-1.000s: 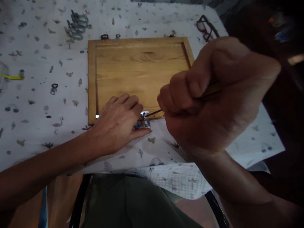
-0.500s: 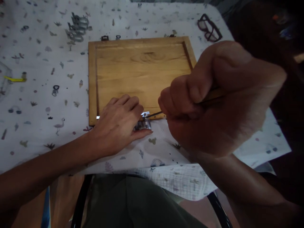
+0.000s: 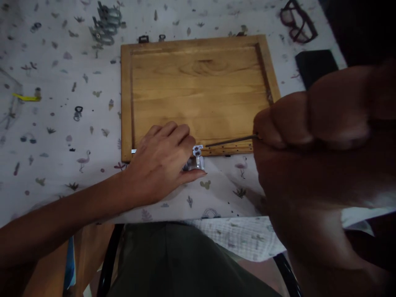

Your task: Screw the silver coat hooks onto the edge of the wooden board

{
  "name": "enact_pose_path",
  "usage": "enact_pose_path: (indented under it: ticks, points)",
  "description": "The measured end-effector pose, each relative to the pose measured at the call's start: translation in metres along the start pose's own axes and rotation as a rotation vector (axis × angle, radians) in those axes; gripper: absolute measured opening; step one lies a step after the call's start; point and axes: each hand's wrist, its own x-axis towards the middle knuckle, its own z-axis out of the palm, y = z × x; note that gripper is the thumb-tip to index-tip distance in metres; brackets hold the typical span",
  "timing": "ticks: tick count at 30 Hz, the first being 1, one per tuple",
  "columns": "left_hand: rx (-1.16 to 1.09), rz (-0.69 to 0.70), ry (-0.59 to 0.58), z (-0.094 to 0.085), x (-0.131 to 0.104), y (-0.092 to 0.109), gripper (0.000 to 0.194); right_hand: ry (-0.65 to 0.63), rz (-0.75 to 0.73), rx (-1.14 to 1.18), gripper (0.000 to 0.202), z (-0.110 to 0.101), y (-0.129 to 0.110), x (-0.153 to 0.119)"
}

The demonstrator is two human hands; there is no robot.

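Metal fitting (image 3: 197, 149), thin tool (image 3: 230, 141) just beside, near centre.
Left hand (image 3: 161, 161) apparently clamps fitting; right hand (image 3: 309, 144) grips tool; contact needs careful aim.

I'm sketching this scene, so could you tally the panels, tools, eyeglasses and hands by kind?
Framed yellow-brown wooden panel: 1
Thin-shafted dark metal tool: 1
Dark-rimmed eyeglasses: 1
Bare hands, left hand and right hand: 2
Total: 5

The grey-green pieces overlap too much to count.
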Motion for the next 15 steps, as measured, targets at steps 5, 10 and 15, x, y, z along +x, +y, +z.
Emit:
enact_pose_path:
  ticks: [5,10,15]
  points:
    - [-0.023,0.005,-0.010,-0.001,0.000,0.000,0.043,-0.070,-0.038,0.075,0.060,0.003,0.009,0.009]
    - [-0.036,0.013,-0.027,-0.003,0.000,-0.001,0.045,-0.184,-0.085,0.109,0.057,-0.011,0.015,0.003]
    - [-0.023,-0.010,-0.044,-0.003,0.001,0.001,0.043,-0.303,-0.088,0.113,0.059,-0.014,0.014,0.002]
